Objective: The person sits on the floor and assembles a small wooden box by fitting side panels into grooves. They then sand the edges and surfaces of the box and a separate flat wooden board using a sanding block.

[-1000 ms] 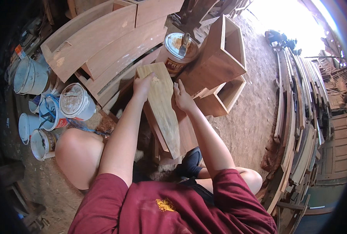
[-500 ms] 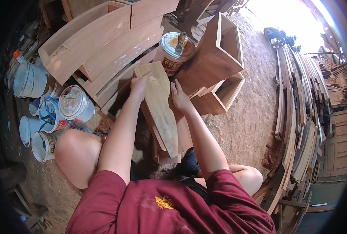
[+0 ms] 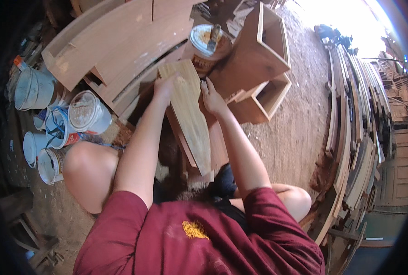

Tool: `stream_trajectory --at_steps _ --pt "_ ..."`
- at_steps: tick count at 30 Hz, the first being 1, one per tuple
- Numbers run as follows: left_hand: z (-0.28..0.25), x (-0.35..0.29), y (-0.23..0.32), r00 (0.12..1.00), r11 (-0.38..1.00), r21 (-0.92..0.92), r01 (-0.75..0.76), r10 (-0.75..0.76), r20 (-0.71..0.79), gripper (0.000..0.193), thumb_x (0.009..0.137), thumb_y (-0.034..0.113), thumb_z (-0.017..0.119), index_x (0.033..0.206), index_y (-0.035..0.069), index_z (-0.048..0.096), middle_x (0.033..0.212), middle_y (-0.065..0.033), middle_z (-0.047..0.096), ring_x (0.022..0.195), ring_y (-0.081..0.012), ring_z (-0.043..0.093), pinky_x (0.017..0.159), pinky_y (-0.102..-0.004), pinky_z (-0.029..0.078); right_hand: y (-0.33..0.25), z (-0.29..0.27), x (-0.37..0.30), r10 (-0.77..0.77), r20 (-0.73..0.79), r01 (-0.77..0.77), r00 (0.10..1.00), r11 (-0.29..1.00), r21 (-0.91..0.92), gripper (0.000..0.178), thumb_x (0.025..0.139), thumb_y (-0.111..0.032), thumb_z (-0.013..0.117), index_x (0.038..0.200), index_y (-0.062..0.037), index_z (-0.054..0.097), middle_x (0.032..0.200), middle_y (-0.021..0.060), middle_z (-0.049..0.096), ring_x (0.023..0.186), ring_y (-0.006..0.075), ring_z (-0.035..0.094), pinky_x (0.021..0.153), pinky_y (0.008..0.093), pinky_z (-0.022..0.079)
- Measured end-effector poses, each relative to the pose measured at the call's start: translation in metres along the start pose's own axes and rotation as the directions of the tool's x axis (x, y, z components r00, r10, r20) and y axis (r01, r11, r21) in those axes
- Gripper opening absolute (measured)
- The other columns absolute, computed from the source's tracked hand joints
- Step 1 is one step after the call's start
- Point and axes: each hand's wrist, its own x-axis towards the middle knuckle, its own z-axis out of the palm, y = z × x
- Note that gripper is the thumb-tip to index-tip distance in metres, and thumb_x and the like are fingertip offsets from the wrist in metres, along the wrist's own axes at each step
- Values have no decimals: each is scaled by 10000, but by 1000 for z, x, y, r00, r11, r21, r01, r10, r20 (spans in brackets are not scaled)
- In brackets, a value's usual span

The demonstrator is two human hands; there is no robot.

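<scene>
Holds a tapered wooden board (image 3: 189, 110) in front of the maroon shirt (image 3: 167, 250), with left hand (image 3: 164, 87) closed over the left edge near the wide far end. Lays right hand (image 3: 213, 98) along the opposite edge; cannot tell whether gripping or merely pressing. Has little room beyond the far end, near the bucket (image 3: 205, 61) and open wooden boxes (image 3: 245, 59), but more over the dusty floor (image 3: 291, 146) rightward, up to stacked planks (image 3: 346, 112).

The view now tips lower: the board (image 3: 188, 105), the lidded bucket (image 3: 206, 56) and the open boxes (image 3: 240, 64) sit higher, and the curved cabinet (image 3: 116, 46) loses more of its top.
</scene>
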Motion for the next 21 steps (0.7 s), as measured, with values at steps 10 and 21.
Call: stream_trajectory --at_steps 10,21 --pt "-11 20 -4 996 995 -63 77 -75 42 481 843 271 828 1171 -40 663 1057 -147 726 900 -249 733 794 -391 585 18 -29 -179 217 162 -165 963 945 -284 658 1095 -431 303 1640 -155 58 1194 346 654 1042 523 651 950 571 488" --pt "-10 9 5 997 993 -92 77 -74 37 460 856 246 822 1195 -19 660 1088 -133 723 919 -242 728 793 -396 585 14 -18 -109 167 173 -102 971 938 -330 601 1100 -390 284 1621 -115 167 1388 320 559 1192 480 606 1040 498 465"
